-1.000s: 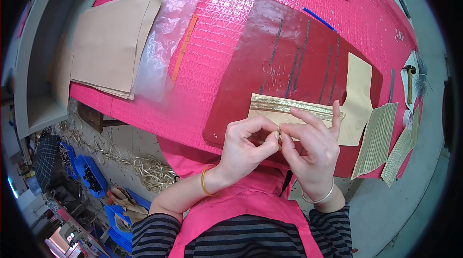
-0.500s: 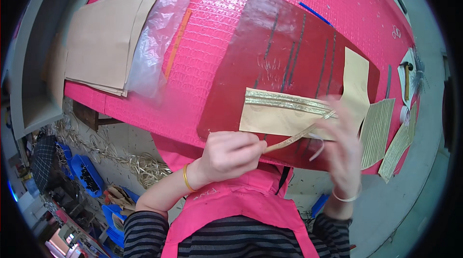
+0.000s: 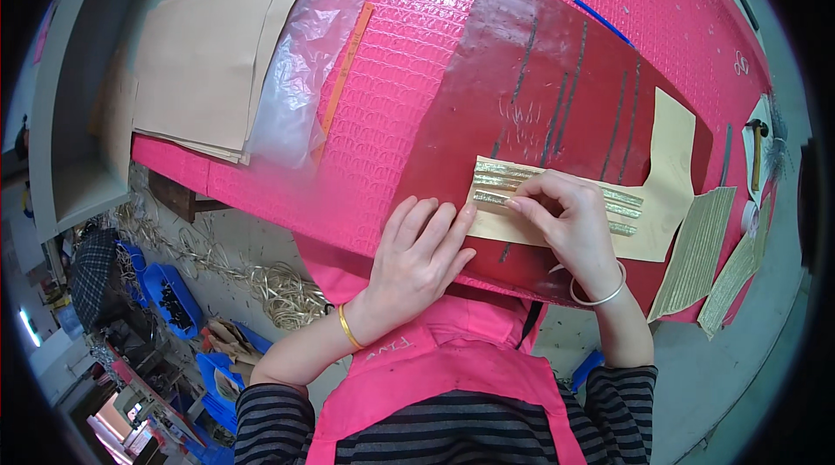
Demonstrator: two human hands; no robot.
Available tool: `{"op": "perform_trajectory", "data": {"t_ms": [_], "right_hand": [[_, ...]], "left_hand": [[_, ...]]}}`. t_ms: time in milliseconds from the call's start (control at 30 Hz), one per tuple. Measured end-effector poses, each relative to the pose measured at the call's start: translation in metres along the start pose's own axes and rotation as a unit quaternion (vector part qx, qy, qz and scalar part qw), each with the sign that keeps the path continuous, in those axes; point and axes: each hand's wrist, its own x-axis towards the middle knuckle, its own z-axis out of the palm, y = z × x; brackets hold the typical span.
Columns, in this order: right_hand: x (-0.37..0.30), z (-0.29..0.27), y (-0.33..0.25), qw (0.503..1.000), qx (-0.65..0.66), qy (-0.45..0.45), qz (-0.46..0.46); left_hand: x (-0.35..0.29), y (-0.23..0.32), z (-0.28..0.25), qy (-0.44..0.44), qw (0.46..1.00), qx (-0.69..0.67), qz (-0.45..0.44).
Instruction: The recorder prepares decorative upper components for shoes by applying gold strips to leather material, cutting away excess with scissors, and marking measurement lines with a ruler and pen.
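Note:
A tan sheet of paper [image 3: 674, 147], roughly L-shaped, lies on a dark red board [image 3: 461, 104]. Shiny gold strips run side by side along its lower arm. My left hand [image 3: 413, 247] rests flat with its fingers apart, the fingertips at the left end of the lowest gold strip [image 3: 489, 198]. Over that strip, my right hand [image 3: 570, 217] has thumb and forefinger pinched together, at the paper's surface. The right fingers hide the strip's middle; its far part shows beyond the hand.
Brown paper sheets [image 3: 204, 60], a clear plastic bag [image 3: 304, 65] and an orange ruler [image 3: 346, 73] lie on the left of the pink table. On the right are gold-striped sheets [image 3: 693, 252] and a hammer [image 3: 757, 152]. A blue stick [image 3: 602, 21] lies beyond the board.
The gold strip that hung between my hands now lies on the tan paper below the other strips. My left hand has opened and flattened; my right hand has come down onto the strip.

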Motion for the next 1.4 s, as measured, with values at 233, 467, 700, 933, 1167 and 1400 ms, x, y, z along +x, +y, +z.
{"op": "perform_trajectory", "data": {"t_ms": [233,467,700,933,1167,1400], "right_hand": [[0.007,0.007,-0.002,1.0,-0.019,-0.004,0.012],[0.009,0.005,-0.001,0.999,-0.035,-0.019,0.011],[-0.011,-0.028,-0.009,0.987,-0.132,0.007,0.094],[-0.049,-0.073,0.049,0.981,-0.029,0.069,0.176],[-0.05,-0.067,0.06,0.979,-0.021,0.135,0.152],[-0.048,-0.062,0.062,0.984,-0.075,0.131,0.095]], "left_hand": [[-0.003,-0.002,0.004,0.002,1.0,-0.01,0.006],[0.001,-0.002,-0.003,-0.089,0.995,0.032,0.019],[0.004,-0.001,-0.009,-0.108,0.991,0.078,0.022],[0.009,0.006,-0.009,-0.097,0.993,0.065,0.004],[0.011,0.013,-0.001,-0.084,0.993,0.085,0.012],[0.053,0.062,0.037,-0.105,0.991,-0.068,0.046]]}}
